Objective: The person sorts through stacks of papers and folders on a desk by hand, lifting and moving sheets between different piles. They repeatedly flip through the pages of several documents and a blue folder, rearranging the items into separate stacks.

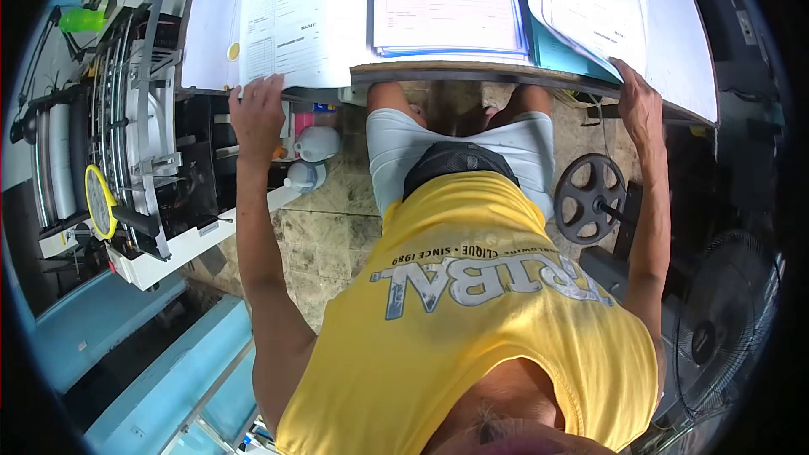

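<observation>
My left hand (258,114) is at the table's near edge, its fingers bent around the lower left corner of a white printed form (286,21). That form's lower edge hangs slightly over the table edge. On the other side, my right hand (639,105) has its fingers closed at the lower right corner of another set of printed forms (594,13). These sheets lie fanned and tilted over a teal sheet (560,55). Between the hands rests a thick stack of pinkish printed forms (447,0), with blue-edged sheets under it. Neither hand touches that middle stack.
The white table (687,59) has a dark, worn front edge. Left stands a machine with rollers (109,118), with a yellow-rimmed round object (99,202) on it. Plastic jugs (316,145) stand on the floor below. A black handwheel (590,198) and a fan (708,337) are at right.
</observation>
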Tool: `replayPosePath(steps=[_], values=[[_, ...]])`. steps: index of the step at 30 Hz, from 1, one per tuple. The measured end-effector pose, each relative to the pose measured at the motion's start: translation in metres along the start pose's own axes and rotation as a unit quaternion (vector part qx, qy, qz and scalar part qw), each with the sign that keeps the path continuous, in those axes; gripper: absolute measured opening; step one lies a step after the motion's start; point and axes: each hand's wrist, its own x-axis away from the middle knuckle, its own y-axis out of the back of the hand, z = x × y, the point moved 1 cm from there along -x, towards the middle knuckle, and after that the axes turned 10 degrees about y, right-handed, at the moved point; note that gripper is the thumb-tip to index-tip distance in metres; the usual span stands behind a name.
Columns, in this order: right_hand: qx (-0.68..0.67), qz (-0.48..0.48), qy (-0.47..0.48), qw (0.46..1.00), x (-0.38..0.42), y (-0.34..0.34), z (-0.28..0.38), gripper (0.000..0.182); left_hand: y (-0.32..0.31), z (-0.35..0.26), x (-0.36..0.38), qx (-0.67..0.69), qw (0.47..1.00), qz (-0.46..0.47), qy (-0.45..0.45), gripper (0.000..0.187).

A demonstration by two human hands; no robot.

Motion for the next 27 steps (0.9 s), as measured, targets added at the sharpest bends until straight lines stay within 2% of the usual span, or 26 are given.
replayPosePath(steps=[2, 5, 8, 10, 11, 12, 13, 14, 15, 18, 20, 23, 27], values=[[-0.024, 0.002, -0.025, 0.999, 0.001, 0.004, -0.001, 0.039, 0.003, 0.001, -0.01, 0.1, 0.992, -0.003, 0.071, 0.029], [-0.049, -0.004, -0.065, 0.997, 0.0, 0.005, -0.005, 0.035, 0.015, -0.004, -0.038, 0.237, 0.915, -0.02, 0.324, 0.019], [-0.057, -0.019, -0.126, 0.99, -0.003, 0.001, -0.014, 0.032, 0.02, -0.017, -0.076, 0.299, 0.916, -0.138, 0.228, 0.027], [-0.065, -0.02, -0.181, 0.981, -0.011, 0.004, -0.013, 0.03, 0.04, -0.06, -0.11, 0.327, 0.926, -0.165, 0.096, 0.045], [-0.063, -0.053, -0.175, 0.981, -0.013, 0.0, -0.017, 0.028, 0.03, -0.069, -0.12, 0.25, 0.955, -0.159, 0.003, 0.065], [-0.062, -0.088, -0.168, 0.98, -0.014, -0.008, -0.021, 0.027, 0.03, -0.087, -0.131, 0.277, 0.95, -0.136, -0.043, 0.076], [-0.061, -0.122, -0.162, 0.977, -0.015, -0.012, -0.022, 0.026, 0.026, -0.103, -0.137, 0.244, 0.964, -0.092, -0.056, 0.079], [-0.085, -0.167, -0.137, 0.973, -0.016, -0.016, -0.022, 0.025, 0.023, -0.121, -0.143, 0.19, 0.977, -0.056, -0.08, 0.076], [-0.1, -0.163, -0.154, 0.969, -0.021, -0.011, -0.014, 0.025, 0.013, -0.138, -0.149, 0.157, 0.978, -0.069, -0.117, 0.063], [-0.134, -0.165, -0.201, 0.956, -0.038, 0.003, 0.006, 0.025, -0.001, -0.182, -0.155, 0.138, 0.971, -0.043, -0.191, 0.05], [-0.153, -0.194, -0.199, 0.948, -0.038, 0.002, 0.003, 0.025, -0.001, -0.201, -0.152, 0.141, 0.962, -0.02, -0.234, 0.042], [-0.154, -0.238, -0.193, 0.939, -0.045, 0.002, 0.003, 0.025, -0.008, -0.204, -0.137, 0.147, 0.953, -0.038, -0.261, 0.039], [-0.117, -0.269, -0.151, 0.944, -0.066, -0.001, 0.001, 0.028, -0.008, -0.196, -0.122, 0.204, 0.951, -0.043, -0.229, 0.036]])
